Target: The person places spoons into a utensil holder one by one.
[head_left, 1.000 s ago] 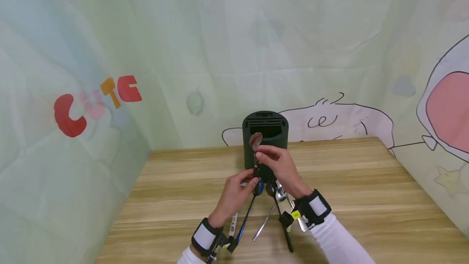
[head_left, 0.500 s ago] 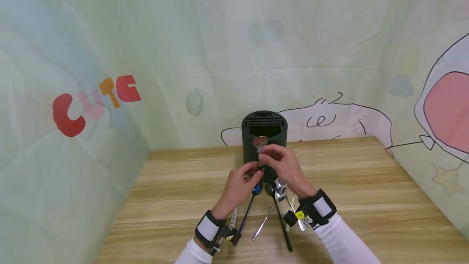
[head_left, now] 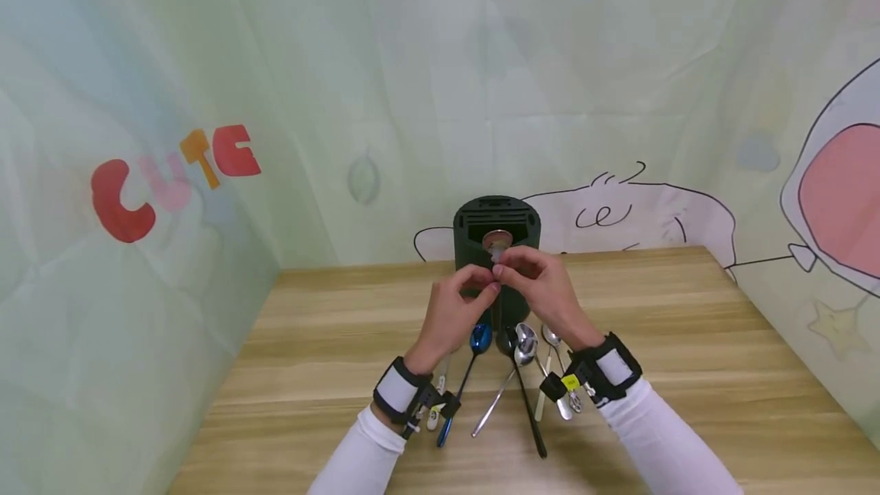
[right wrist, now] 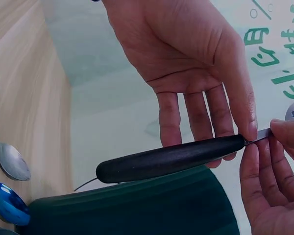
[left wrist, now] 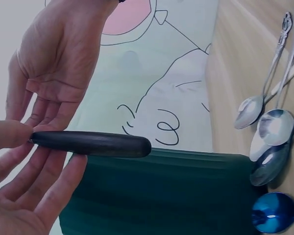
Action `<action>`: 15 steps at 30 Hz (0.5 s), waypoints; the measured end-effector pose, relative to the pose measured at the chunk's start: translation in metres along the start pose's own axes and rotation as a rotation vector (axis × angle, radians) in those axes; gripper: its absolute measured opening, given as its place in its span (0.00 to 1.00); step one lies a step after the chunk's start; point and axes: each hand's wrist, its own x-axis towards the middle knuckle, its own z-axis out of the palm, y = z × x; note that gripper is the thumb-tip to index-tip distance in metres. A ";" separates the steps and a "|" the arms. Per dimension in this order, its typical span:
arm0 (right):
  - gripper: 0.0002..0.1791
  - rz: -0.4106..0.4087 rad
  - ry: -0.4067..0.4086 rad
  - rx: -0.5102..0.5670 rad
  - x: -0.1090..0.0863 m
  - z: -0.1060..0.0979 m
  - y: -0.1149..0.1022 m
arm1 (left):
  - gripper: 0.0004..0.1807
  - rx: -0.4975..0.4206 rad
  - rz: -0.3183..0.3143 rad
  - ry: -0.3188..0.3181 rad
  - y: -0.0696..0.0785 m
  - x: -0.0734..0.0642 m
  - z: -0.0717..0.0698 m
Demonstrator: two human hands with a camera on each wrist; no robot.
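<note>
A spoon (head_left: 496,241) with a black handle (left wrist: 93,143) is held upright, bowl up, between my two hands in front of the dark green utensil holder (head_left: 464,250). My left hand (head_left: 450,308) pinches it around the top of the handle. Just above, my right hand (head_left: 543,292) pinches the metal neck below the bowl. The handle hangs down free of the palms, overlapping the holder in both wrist views. Below the hands, a blue spoon (head_left: 480,338), a black spoon (head_left: 506,339) and several silver spoons (head_left: 526,336) lie on the table.
The wooden table (head_left: 330,342) carries the spoons fanned out in front of the holder, their bowls toward it. A printed cloth (head_left: 385,98) hangs behind the table and along both sides. The holder stands close to the table's back edge.
Both hands have risen slightly with the spoon, and its bowl now overlaps the holder's opening. The left hand has come up close to the right hand. The bowl shows broader than before.
</note>
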 end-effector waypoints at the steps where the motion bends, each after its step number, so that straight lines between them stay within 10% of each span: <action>1: 0.12 -0.008 0.002 -0.015 0.002 -0.001 -0.002 | 0.05 -0.001 0.006 0.001 0.001 0.003 0.000; 15: 0.07 -0.129 0.033 -0.103 0.031 -0.010 -0.058 | 0.06 0.022 0.157 0.037 -0.004 0.048 -0.007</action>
